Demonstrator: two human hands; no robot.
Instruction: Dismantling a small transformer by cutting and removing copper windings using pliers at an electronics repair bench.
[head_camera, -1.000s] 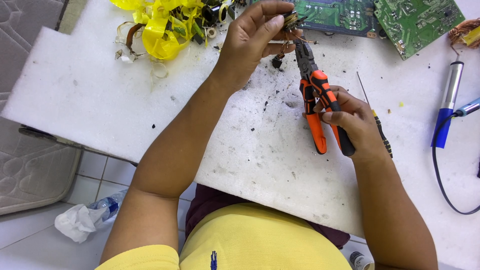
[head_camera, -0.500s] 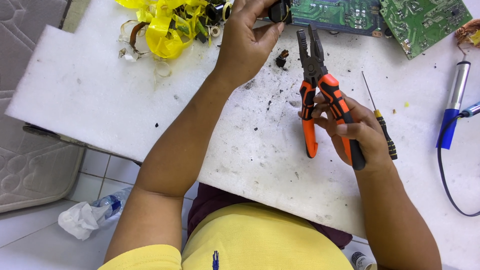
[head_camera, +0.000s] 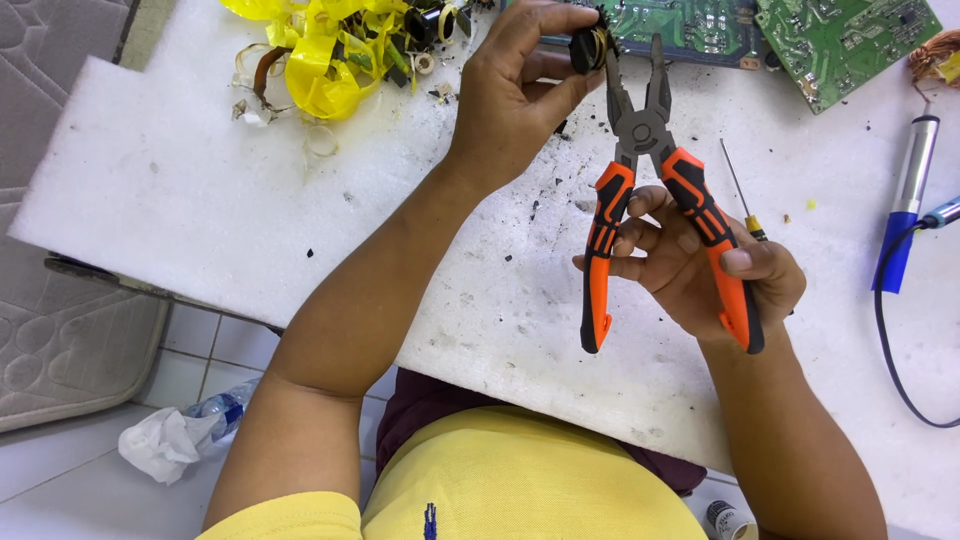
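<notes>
A heap of yellow tape scraps (head_camera: 320, 50) lies at the upper left on the white foam board (head_camera: 170, 190); 2 green circuit boards (head_camera: 840, 35) sit at the top right, a blue-handled soldering iron (head_camera: 905, 205) at the right edge. The left hand (head_camera: 520, 90), near the top centre, pinches a small dark coil part (head_camera: 588, 45) between fingertips. The right hand (head_camera: 700, 265), right of centre, grips orange-handled pliers (head_camera: 650, 200), handles spread, their open tips reaching up beside the part.
</notes>
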